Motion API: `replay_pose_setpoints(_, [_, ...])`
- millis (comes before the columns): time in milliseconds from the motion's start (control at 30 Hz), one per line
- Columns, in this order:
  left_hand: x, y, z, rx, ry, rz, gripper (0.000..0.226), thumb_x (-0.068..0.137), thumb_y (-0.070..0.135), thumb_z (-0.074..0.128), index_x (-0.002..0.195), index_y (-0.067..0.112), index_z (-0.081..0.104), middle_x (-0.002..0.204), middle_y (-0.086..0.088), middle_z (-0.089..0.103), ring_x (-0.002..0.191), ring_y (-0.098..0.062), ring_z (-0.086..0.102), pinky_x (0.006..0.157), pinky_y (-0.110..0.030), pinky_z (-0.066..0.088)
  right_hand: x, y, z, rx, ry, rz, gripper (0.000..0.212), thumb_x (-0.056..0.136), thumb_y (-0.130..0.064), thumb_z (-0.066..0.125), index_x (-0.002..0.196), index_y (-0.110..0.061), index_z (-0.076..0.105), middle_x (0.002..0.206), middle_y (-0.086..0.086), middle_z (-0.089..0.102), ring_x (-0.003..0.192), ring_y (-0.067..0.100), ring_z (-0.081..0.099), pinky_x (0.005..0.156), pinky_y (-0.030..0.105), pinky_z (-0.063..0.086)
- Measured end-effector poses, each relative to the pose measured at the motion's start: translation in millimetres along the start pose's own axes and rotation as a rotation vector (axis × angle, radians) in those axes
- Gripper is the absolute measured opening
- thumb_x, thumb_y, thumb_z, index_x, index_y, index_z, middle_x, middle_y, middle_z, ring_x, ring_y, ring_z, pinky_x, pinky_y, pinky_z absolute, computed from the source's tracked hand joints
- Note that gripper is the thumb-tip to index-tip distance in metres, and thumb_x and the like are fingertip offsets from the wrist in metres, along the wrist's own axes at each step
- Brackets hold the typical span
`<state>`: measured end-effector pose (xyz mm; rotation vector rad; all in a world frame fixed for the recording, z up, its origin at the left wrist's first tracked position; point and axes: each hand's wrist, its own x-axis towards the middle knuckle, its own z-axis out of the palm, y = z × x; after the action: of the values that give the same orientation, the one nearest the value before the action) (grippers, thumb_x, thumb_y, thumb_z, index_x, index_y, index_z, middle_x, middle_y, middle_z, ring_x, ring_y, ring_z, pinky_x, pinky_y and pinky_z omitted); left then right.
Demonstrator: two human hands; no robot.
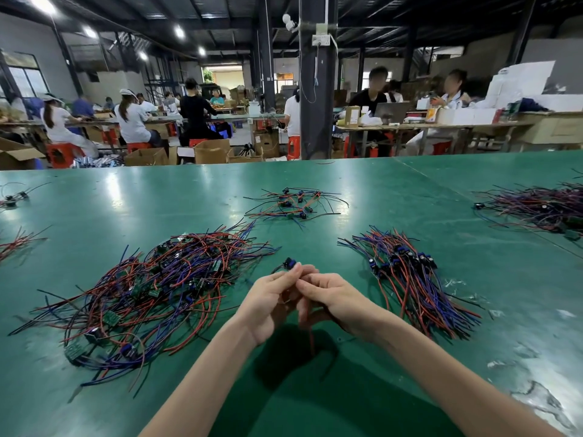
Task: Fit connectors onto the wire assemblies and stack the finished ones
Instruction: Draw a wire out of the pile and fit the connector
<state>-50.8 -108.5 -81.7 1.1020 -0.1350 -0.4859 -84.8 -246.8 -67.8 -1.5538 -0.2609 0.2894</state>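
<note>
Above the green table [315, 398], my left hand [271, 301] and my right hand [331, 298] meet at the fingertips. Both pinch one wire assembly [289, 264], whose black and blue connector part sticks up past my left fingertips. A red wire [311, 340] from it hangs down below my hands. On my left lies a loose tangle of red, blue and black wire assemblies [157, 288] with small green boards. To my right sits an aligned stack of wire assemblies [410, 272], connectors at the far end.
A small scatter of assemblies [293, 205] lies further back at the centre. Another wire heap [542, 206] is at the far right, and a few strays [15, 241] at the left edge. Worn patches [536, 395] mark the table at right. Other people work at benches behind.
</note>
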Motion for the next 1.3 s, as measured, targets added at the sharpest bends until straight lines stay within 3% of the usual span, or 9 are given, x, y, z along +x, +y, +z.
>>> replay_pose_setpoints(133, [1, 3, 5, -0.112, 0.071, 0.034, 0.04, 0.069, 0.023, 0.068, 0.106, 0.012, 0.057, 0.109, -0.01, 0.067, 0.08, -0.016, 0.066, 0.071, -0.023, 0.055, 6, -8, -17, -0.015, 0.221, -0.084, 0.024, 0.102, -0.013, 0.039, 0.082, -0.007, 0.052, 0.049, -0.003, 0.048, 0.04, 0.011, 0.042, 0.043, 0.024, 0.04])
replay_pose_setpoints(267, [-1, 5, 2, -0.103, 0.114, 0.047, 0.087, 0.068, 0.024, 0.068, 0.145, 0.019, 0.029, 0.126, -0.009, 0.055, 0.092, -0.02, 0.063, 0.074, -0.027, 0.057, 9, -28, -63, -0.059, 0.539, -0.251, 0.024, 0.102, -0.014, 0.037, 0.084, -0.007, 0.052, 0.061, 0.001, 0.044, 0.046, 0.007, 0.038, 0.041, 0.018, 0.035])
replay_pose_setpoints(400, [-1, 5, 0, -0.094, 0.112, 0.029, 0.069, 0.08, 0.025, 0.064, 0.142, 0.018, 0.034, 0.129, -0.011, 0.056, 0.097, -0.022, 0.064, 0.075, -0.029, 0.056, 0, -27, -120, -0.44, 0.842, -0.04, 0.03, 0.099, -0.013, 0.044, 0.075, -0.011, 0.061, 0.062, 0.004, 0.049, 0.05, 0.015, 0.044, 0.048, 0.029, 0.042])
replay_pose_setpoints(533, [-1, 4, 0, -0.089, 0.122, -0.024, 0.037, 0.092, 0.022, 0.056, 0.126, 0.015, 0.047, 0.125, -0.012, 0.06, 0.096, -0.023, 0.064, 0.074, -0.029, 0.056, -13, -21, -145, -0.817, 0.81, 0.347, 0.022, 0.091, -0.007, 0.048, 0.083, 0.005, 0.065, 0.062, 0.016, 0.062, 0.053, 0.025, 0.058, 0.067, 0.035, 0.053])
replay_pose_setpoints(633, [-1, 4, 0, -0.099, 0.137, -0.04, 0.031, 0.093, 0.02, 0.054, 0.122, 0.012, 0.05, 0.12, -0.012, 0.063, 0.093, -0.022, 0.065, 0.072, -0.028, 0.057, -15, -24, -142, -0.953, 0.789, 0.391, 0.018, 0.089, -0.006, 0.048, 0.075, 0.002, 0.057, 0.067, 0.017, 0.066, 0.062, 0.028, 0.063, 0.068, 0.032, 0.054])
replay_pose_setpoints(800, [-2, 5, 0, -0.104, 0.161, -0.046, 0.034, 0.095, 0.018, 0.052, 0.127, 0.008, 0.048, 0.116, -0.012, 0.065, 0.089, -0.022, 0.065, 0.074, -0.029, 0.056, -18, -28, -129, -1.153, 0.752, 0.426, 0.005, 0.089, -0.008, 0.047, 0.092, -0.005, 0.048, 0.089, 0.012, 0.055, 0.08, 0.029, 0.055, 0.069, 0.033, 0.045])
replay_pose_setpoints(1000, [-1, 4, -1, -0.087, 0.172, -0.027, 0.027, 0.093, 0.017, 0.054, 0.117, 0.006, 0.056, 0.109, -0.01, 0.068, 0.085, -0.021, 0.066, 0.074, -0.028, 0.057, -20, -28, -115, -1.257, 0.748, 0.551, 0.027, 0.093, -0.025, 0.048, 0.071, -0.01, 0.043, 0.108, 0.014, 0.048, 0.083, 0.029, 0.05, 0.073, 0.033, 0.04])
replay_pose_setpoints(1133, [4, -4, -2, 0.427, 0.34, 0.171, 0.022, 0.091, 0.01, 0.058, 0.111, 0.004, 0.063, 0.096, -0.007, 0.07, 0.075, -0.015, 0.065, 0.072, -0.026, 0.056, -14, -26, -99, -1.418, 0.963, 0.492, 0.036, 0.09, -0.034, 0.053, 0.114, -0.007, 0.054, 0.126, 0.018, 0.043, 0.115, 0.034, 0.043, 0.093, 0.043, 0.038])
replay_pose_setpoints(1300, [5, -8, -10, 1.217, 0.532, 0.521, 0.024, 0.092, 0.014, 0.055, 0.114, 0.01, 0.065, 0.106, -0.003, 0.067, 0.09, -0.017, 0.063, 0.089, -0.032, 0.049, 1, -8, -70, -1.454, 0.945, -0.041, 0.041, 0.088, -0.026, 0.054, 0.125, -0.01, 0.046, 0.115, 0.012, 0.048, 0.107, 0.03, 0.048, 0.088, 0.044, 0.036])
